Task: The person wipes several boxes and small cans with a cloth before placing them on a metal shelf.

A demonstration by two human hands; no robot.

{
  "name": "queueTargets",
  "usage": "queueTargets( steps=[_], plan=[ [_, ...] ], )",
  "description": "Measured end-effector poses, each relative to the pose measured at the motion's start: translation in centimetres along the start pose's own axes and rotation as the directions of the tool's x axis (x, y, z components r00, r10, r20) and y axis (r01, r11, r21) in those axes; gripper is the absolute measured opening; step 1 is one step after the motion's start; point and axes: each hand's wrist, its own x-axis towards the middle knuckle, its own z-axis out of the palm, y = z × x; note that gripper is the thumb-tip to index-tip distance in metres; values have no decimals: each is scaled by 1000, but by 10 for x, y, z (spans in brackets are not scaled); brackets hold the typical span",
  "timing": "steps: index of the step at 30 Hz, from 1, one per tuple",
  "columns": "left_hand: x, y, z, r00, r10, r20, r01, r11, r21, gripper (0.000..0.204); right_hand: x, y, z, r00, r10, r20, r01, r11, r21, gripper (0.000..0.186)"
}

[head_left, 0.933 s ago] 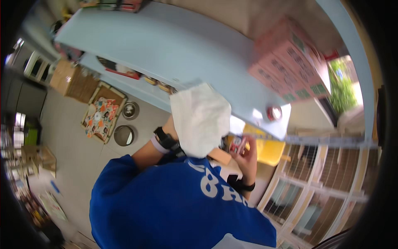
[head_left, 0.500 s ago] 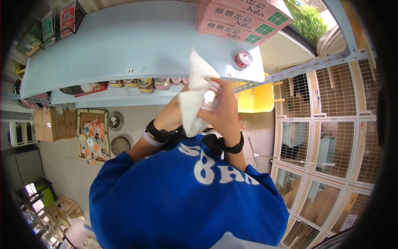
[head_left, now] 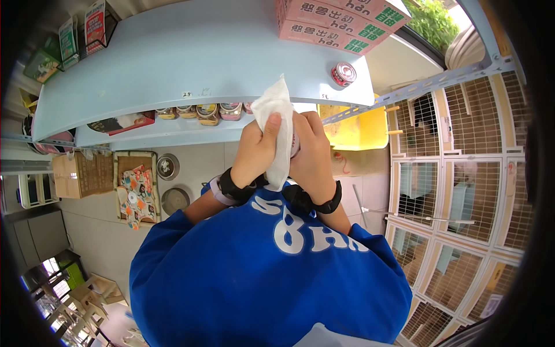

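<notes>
My left hand [head_left: 257,150] grips a folded white cloth or wipe [head_left: 276,104], its thumb pressed over the cloth. My right hand [head_left: 311,162] is wrapped round a small can [head_left: 295,143], mostly hidden between its fingers and the cloth, which lies against it. Both hands are held close together in front of the pale blue shelf unit [head_left: 150,58], above my blue top. A red-labelled can [head_left: 343,74] stands at the right end of the upper shelf. Jars [head_left: 207,114] line the lower shelf.
Pink boxes [head_left: 335,23] are stacked on the upper shelf. A yellow bin [head_left: 364,130] sits at right, beside wire-fronted cages [head_left: 471,202]. On the floor at left are a cardboard box [head_left: 78,173], a pet bed [head_left: 139,191] and metal bowls [head_left: 174,200].
Over the last second my hands have come together and the cloth has narrowed upright between them, with my left thumb now over it. The can's lid, visible half a second ago, is now mostly covered.
</notes>
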Motion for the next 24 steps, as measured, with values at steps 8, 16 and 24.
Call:
queueTargets(
  steps=[8, 16, 24],
  plan=[
    [-6, 4, -14, 956, -132, 261, 199, 946, -254, 35, -1, 1, -4, 1000, -9, -30, 13, 989, 146, 61],
    [-5, 0, -9, 923, 3, 385, 118, 950, -289, 43, -6, 1, -7, 995, 92, 34, -97, 976, 194, 65],
    [-16, -2, 1, 988, -55, 141, 106, 915, -389, 25, -16, -3, 1, 999, 27, -37, -23, 992, 126, 65]
  ],
)
